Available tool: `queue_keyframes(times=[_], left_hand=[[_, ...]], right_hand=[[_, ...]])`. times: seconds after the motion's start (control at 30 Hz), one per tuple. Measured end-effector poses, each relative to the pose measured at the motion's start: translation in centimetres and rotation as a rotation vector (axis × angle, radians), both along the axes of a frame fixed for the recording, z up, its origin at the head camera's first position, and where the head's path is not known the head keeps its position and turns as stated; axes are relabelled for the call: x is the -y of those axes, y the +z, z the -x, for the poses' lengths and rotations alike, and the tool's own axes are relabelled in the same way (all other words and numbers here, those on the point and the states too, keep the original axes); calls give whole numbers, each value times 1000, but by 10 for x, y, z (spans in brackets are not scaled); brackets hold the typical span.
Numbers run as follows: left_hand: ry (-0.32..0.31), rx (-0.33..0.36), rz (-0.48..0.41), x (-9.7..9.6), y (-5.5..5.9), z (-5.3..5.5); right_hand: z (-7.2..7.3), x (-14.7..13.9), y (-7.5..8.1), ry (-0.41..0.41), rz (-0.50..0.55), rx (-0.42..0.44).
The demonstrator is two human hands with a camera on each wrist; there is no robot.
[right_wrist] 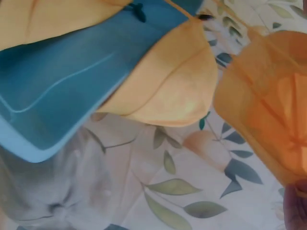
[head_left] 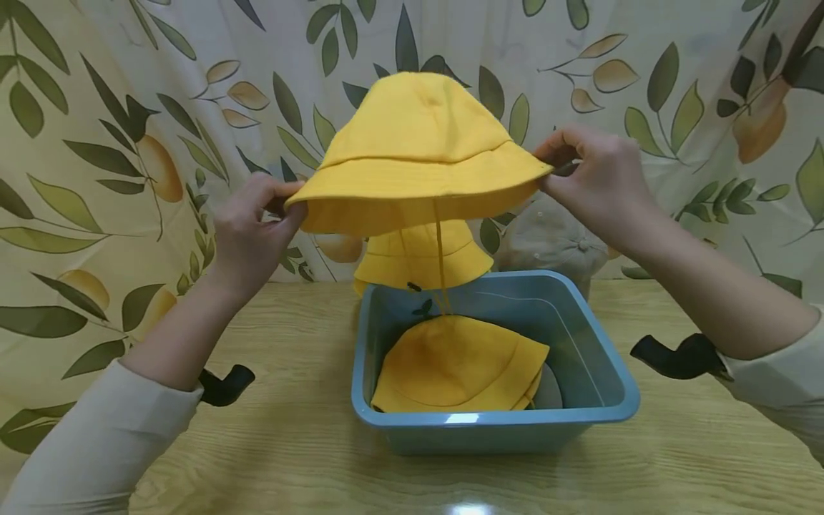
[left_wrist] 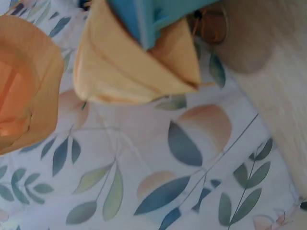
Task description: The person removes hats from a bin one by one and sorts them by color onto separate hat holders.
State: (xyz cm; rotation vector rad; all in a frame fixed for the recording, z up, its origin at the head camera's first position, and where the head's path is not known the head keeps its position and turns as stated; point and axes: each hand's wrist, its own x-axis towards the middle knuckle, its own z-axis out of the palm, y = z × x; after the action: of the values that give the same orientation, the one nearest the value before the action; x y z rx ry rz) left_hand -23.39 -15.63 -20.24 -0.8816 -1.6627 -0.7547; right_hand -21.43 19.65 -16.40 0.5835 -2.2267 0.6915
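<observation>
A yellow bucket hat (head_left: 418,136) hangs crown up in the air, its brim pinched on both sides. My left hand (head_left: 251,222) pinches the left brim edge between thumb and fingers; my right hand (head_left: 599,172) pinches the right edge. A chin cord dangles below the hat toward the blue bin (head_left: 496,418). Inside that bin lies another yellow hat (head_left: 457,365), folded, partly covering something grey. The right wrist view shows the held hat's underside (right_wrist: 268,96) with fingertips at its brim. In the left wrist view the held hat (left_wrist: 29,86) shows at the left edge.
Behind the bin stands a further yellow bucket hat (head_left: 421,257), partly hidden by the held one. A pale grey cap (head_left: 553,239) sits at the back right. All rest on a wooden table (head_left: 277,429), with a leaf-patterned cloth (head_left: 270,93) behind.
</observation>
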Motion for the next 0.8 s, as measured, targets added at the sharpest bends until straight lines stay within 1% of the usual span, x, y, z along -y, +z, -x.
queue_keyframes(times=[0.1, 0.23, 0.3, 0.4, 0.5, 0.63, 0.7, 0.8], left_hand=[[21, -43, -67, 3, 13, 2], [48, -70, -157, 10, 28, 8], [66, -75, -192, 14, 33, 11], [116, -77, -231, 19, 38, 17], [163, -83, -258, 25, 42, 24], [225, -100, -285, 37, 44, 37], [248, -103, -289, 42, 42, 45], [266, -88, -286, 48, 34, 56]], right_hand=[[8, 10, 8, 10, 35, -45], [21, 26, 18, 30, 72, -85], [28, 34, 22, 51, 79, -110], [39, 46, 24, 92, 65, -163], [49, 57, 26, 113, 50, -178], [68, 72, 24, 128, 68, -195], [79, 79, 19, 126, 84, -211], [94, 86, 7, 132, 100, -198]])
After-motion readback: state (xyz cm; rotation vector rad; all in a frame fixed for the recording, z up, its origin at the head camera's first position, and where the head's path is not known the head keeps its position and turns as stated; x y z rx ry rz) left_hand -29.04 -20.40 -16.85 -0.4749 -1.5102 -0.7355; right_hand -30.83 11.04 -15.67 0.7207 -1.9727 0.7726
